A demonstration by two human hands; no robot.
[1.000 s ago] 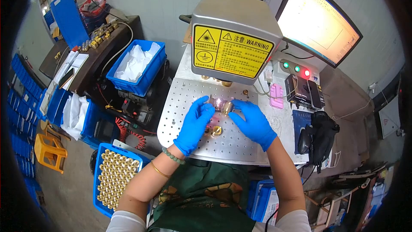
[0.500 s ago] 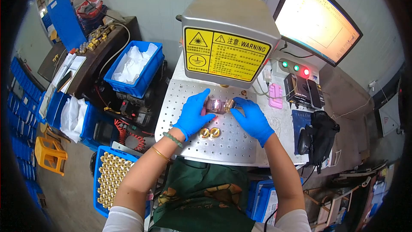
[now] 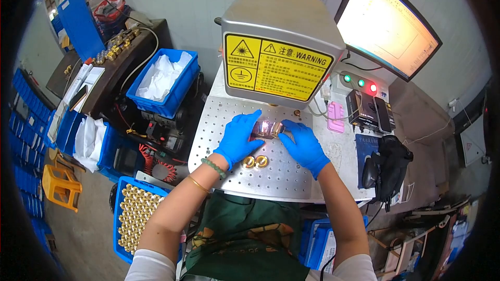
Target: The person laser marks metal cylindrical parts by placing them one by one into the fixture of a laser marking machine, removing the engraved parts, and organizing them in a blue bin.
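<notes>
Under the machine head, a small shiny block (image 3: 265, 129) on the perforated metal plate (image 3: 245, 184) is lit pinkish. My left hand (image 3: 238, 139), in a blue glove, is at the block's left end with thumb and forefinger spread apart around it. Whether it presses on the block is hard to see. At the right end, my gloved right hand (image 3: 304, 148) has its fingertips closed on a brass fitting (image 3: 279, 127), partly hidden by the glove. Two ring-shaped brass fittings (image 3: 255, 162) lie side by side on the plate, nearer to me.
The grey machine head (image 3: 281, 47) with a yellow warning label hangs low over the plate. A blue tray (image 3: 117, 218) with many brass fittings stands lower left. To the right are a pink item (image 3: 335, 117), a box (image 3: 363, 110), a black bag (image 3: 393, 166) and a monitor (image 3: 388, 21).
My right fingertips and the brass fitting have moved slightly in against the block. The bright spot on the block has changed to a pinkish glow. My left hand has barely moved.
</notes>
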